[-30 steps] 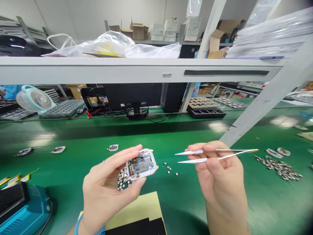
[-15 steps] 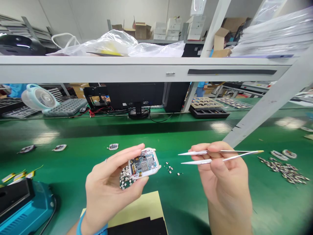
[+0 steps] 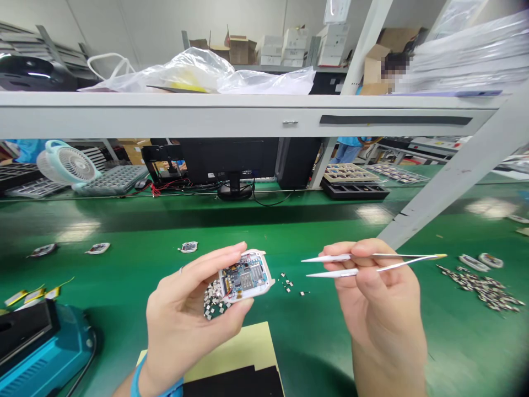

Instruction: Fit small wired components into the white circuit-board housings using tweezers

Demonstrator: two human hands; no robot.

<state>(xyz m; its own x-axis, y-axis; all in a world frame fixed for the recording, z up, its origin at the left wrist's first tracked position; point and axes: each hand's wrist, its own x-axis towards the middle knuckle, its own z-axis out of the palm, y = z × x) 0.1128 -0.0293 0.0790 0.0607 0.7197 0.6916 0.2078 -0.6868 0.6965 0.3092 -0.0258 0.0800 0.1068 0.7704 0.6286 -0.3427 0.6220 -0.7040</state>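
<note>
Between the thumb and fingers of my left hand (image 3: pixel 190 309) is a white-rimmed device housing (image 3: pixel 246 277) with its circuit board facing up, held above the table and tilted. My right hand (image 3: pixel 378 298) pinches a pair of white-tipped tweezers (image 3: pixel 343 265). Their two tips stand apart, point left toward the housing and grip nothing. Small square metallic parts (image 3: pixel 212 309) lie in a pile behind and below the housing, partly hidden by my left hand. A few more small parts (image 3: pixel 286 283) are scattered between my two hands.
A yellow sheet (image 3: pixel 256 336) and a black sheet (image 3: pixel 235 386) lie in front. At left are a teal machine (image 3: pixel 53 353) and yellow battery-like packs (image 3: pixel 33 296). At right, a heap of small parts (image 3: pixel 481 286) sits near a slanted white post (image 3: pixel 450 176). A monitor (image 3: pixel 231 160) stands behind.
My hands and what they hold stay almost still; the housing has shifted very slightly right. In the background, a person has come into view behind the shelf at the upper right.
</note>
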